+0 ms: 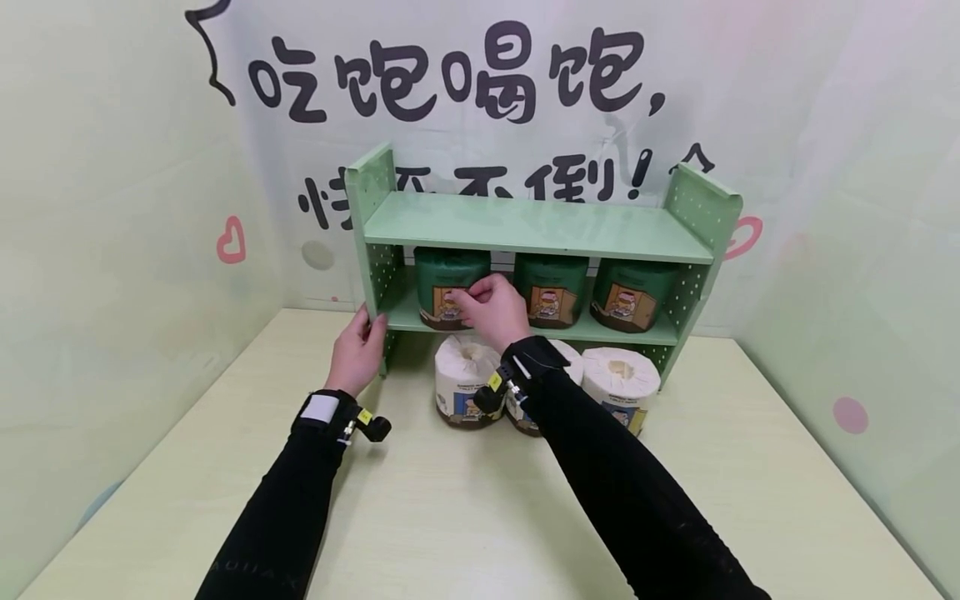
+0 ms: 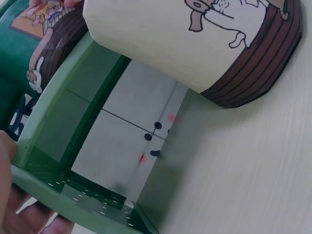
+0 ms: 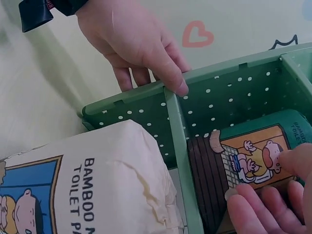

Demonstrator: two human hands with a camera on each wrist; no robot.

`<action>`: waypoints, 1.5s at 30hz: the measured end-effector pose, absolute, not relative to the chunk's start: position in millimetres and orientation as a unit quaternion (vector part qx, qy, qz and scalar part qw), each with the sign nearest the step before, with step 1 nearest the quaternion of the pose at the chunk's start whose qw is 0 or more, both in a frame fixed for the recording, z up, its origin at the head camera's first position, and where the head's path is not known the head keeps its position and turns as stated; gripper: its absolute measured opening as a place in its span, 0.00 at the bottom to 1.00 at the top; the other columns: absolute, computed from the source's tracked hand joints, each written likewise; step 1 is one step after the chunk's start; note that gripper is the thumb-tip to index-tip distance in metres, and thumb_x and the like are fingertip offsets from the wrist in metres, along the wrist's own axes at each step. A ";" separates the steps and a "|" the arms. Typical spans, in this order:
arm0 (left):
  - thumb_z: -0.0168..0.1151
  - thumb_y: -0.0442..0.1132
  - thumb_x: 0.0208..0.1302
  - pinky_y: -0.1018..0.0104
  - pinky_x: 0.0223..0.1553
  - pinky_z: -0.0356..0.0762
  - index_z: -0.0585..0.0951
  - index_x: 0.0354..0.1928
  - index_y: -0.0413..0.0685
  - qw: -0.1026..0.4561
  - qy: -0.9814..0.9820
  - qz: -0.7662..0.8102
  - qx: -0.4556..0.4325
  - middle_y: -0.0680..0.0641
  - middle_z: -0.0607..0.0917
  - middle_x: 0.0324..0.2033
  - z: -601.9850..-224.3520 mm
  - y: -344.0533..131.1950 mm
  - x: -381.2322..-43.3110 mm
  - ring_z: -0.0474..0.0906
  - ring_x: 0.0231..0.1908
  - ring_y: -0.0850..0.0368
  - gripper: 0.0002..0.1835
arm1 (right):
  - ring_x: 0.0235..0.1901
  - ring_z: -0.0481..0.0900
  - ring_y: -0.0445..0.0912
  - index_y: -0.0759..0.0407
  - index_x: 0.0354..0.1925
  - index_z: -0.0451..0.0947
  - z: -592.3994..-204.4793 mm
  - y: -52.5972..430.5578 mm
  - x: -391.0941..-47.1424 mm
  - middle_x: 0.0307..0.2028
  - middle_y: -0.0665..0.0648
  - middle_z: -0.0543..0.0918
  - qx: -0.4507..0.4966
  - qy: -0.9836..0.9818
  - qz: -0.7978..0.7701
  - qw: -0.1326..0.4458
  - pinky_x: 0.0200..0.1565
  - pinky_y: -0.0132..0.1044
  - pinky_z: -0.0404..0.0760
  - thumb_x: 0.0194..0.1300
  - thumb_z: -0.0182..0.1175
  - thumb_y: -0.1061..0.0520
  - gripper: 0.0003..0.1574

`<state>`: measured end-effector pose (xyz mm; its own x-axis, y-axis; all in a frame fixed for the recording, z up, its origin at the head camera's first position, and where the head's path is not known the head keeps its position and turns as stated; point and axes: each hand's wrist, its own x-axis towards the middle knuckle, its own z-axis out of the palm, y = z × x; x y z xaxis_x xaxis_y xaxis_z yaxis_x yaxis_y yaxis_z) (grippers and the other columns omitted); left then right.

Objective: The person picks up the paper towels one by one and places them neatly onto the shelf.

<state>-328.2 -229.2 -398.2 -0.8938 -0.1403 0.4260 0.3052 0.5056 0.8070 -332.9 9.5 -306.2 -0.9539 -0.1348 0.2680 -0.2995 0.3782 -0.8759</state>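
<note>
The left hand (image 1: 357, 357) grips the left side panel (image 1: 372, 177) of the green rack (image 1: 525, 222), thumb at the front and fingers round the outside, while the right hand (image 1: 497, 312) rests loosely bent fingertips on the front of the left green roll (image 1: 450, 271); thumb and fingers lie against its printed wrapper, not around it. That roll stands upright on the lower shelf (image 1: 408, 322), with the middle green roll (image 1: 552, 273) and right green roll (image 1: 626, 283) along the same board. Uneven pressure from so few fingertips could turn the roll askew, and too hard a push could slide it too deep or shift the light-looking rack if the left hand slackens. The right forearm passes over the middle white roll (image 1: 572, 363), so a dropped wrist could knock it, or the left white roll (image 1: 459, 385) or right white roll (image 1: 621, 375) beside it, across the surface (image 1: 450, 517).
</note>
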 end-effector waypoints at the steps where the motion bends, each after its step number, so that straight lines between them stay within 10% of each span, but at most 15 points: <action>1: 0.45 0.50 0.80 0.52 0.39 0.76 0.66 0.72 0.55 0.225 -0.838 -0.495 -0.048 0.39 0.78 0.55 -398.3 -229.1 -328.7 0.74 0.45 0.49 0.23 | 0.32 0.83 0.46 0.60 0.44 0.72 -306.1 10.0 -332.6 0.35 0.55 0.82 0.134 -0.829 0.537 0.075 0.38 0.38 0.83 0.68 0.65 0.47 0.19; 15: 0.44 0.51 0.80 0.54 0.36 0.76 0.66 0.72 0.56 0.225 -0.839 -0.494 -0.046 0.39 0.79 0.52 -398.2 -228.8 -328.8 0.74 0.42 0.49 0.24 | 0.49 0.76 0.43 0.61 0.63 0.72 -307.8 12.5 -329.7 0.50 0.55 0.81 0.191 -0.844 0.500 0.037 0.52 0.42 0.77 0.75 0.54 0.57 0.21; 37: 0.43 0.52 0.80 0.44 0.48 0.77 0.62 0.74 0.56 0.206 -0.839 -0.502 -0.050 0.38 0.71 0.63 -400.1 -228.4 -330.0 0.71 0.56 0.46 0.26 | 0.47 0.76 0.39 0.56 0.62 0.73 -309.8 35.0 -309.2 0.50 0.50 0.80 0.229 -0.827 0.511 0.052 0.51 0.42 0.78 0.75 0.57 0.54 0.20; 45: 0.61 0.38 0.70 0.49 0.57 0.71 0.62 0.70 0.36 0.305 -0.811 -0.498 -0.025 0.35 0.65 0.61 -387.7 -221.8 -330.4 0.68 0.56 0.43 0.31 | 0.46 0.76 0.38 0.56 0.61 0.74 -308.0 50.1 -300.8 0.49 0.48 0.81 0.253 -0.817 0.513 0.070 0.49 0.41 0.79 0.75 0.58 0.53 0.19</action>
<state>-330.4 -221.8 -387.7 -0.8122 -0.2641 0.5202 0.3440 0.5033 0.7927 -300.8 50.1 -308.0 -0.8622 -0.3423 0.3735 -0.4850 0.3449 -0.8036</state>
